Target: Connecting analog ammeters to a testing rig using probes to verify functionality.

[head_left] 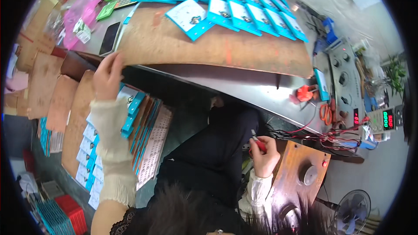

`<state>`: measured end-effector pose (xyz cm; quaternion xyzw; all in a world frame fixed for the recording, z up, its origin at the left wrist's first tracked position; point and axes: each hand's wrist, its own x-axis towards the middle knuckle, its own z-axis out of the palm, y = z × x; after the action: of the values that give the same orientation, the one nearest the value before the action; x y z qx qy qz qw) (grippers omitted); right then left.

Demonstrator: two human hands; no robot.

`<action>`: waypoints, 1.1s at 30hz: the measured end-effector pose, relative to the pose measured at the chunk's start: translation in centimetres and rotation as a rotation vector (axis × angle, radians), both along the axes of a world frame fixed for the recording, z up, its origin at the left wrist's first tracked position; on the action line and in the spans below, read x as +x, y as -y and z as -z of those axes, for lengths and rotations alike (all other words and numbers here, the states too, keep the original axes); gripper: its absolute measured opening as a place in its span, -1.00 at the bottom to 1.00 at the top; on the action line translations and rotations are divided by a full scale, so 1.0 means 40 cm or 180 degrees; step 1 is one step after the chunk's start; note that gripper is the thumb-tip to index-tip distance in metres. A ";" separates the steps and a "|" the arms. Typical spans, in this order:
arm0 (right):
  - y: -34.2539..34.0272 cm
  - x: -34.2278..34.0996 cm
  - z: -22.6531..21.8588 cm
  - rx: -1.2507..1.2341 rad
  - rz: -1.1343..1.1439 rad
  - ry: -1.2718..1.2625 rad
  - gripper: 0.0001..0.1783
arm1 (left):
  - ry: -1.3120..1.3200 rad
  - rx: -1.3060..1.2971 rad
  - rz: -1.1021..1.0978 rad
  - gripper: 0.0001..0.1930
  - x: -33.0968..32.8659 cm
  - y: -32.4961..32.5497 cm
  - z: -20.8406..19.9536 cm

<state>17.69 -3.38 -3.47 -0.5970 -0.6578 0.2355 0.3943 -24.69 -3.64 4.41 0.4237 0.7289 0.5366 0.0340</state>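
My left hand [107, 76] is closed at the left end of a long brown board [187, 48], thumb and fingers at its near corner. The board lies over the metal bench top [270, 89], its front edge along the bench front. On its far part sit rows of white-faced blue cards [240, 13], each with a small metal part; one card [188, 16] lies turned in front of the rest. My right hand [265, 159], over by my lap, grips a small red-handled tool [261, 144] with a metal tip pointing up; its kind is unclear.
Left of my legs, more boards [78, 126] with cards stand beside a pale perforated panel [154, 141]. A phone [110, 39] and pink bag [82, 15] lie back left. Orange scissors [325, 114], a metering box [344, 78] and wires are right; a wooden box [300, 169] stands nearer.
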 end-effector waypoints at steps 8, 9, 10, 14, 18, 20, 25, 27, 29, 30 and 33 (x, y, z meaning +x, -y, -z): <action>0.069 -0.002 -0.003 0.0150 -0.0018 0.0340 -0.77 | -0.0810 -0.0810 0.0472 -0.47 0.107 -0.423 0.064; 0.080 0.006 0.001 0.0051 0.0044 0.0407 -0.77 | -0.1111 -0.0617 0.0223 -0.51 0.100 -0.414 0.097; 0.092 0.020 0.005 -0.0066 0.0144 0.0500 -0.77 | -0.1380 -0.0422 0.0018 -0.55 0.125 -0.404 0.117; 0.114 0.076 0.005 -0.0205 0.0276 0.0482 -0.76 | -0.1156 -0.0449 -0.0229 -0.67 0.185 -0.236 0.093; 0.100 0.082 -0.001 -0.0637 0.0576 -0.0049 -0.77 | 0.0145 0.0568 0.0435 -0.70 0.294 -0.098 0.079; 0.080 0.064 -0.041 -0.0823 0.0705 -0.0365 -0.78 | 0.2466 0.0395 0.1804 -0.62 0.388 -0.066 0.032; 0.032 -0.050 -0.106 0.0461 -0.0300 -0.1290 -0.72 | 0.3642 -0.0143 0.3135 -0.41 0.511 -0.069 0.060; 0.023 -0.076 -0.113 0.0564 -0.0536 -0.1099 -0.72 | 0.3817 -0.0428 0.2893 -0.41 0.543 -0.058 0.067; 0.008 -0.090 -0.127 0.0432 -0.0760 -0.0757 -0.72 | 0.3819 -0.0518 0.2775 -0.42 0.565 -0.048 0.064; 0.011 -0.092 -0.122 0.0429 -0.0729 -0.0739 -0.72 | 0.3704 -0.0432 0.2755 -0.42 0.578 -0.040 0.062; 0.030 -0.091 -0.102 0.0186 -0.0526 -0.0500 -0.74 | 0.3555 -0.0370 0.2895 -0.42 0.583 -0.040 0.071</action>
<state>14.07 -4.59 0.63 -0.5086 -0.6784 0.2941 0.4412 -1.35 -2.05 1.56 0.3452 0.3816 0.5661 0.6440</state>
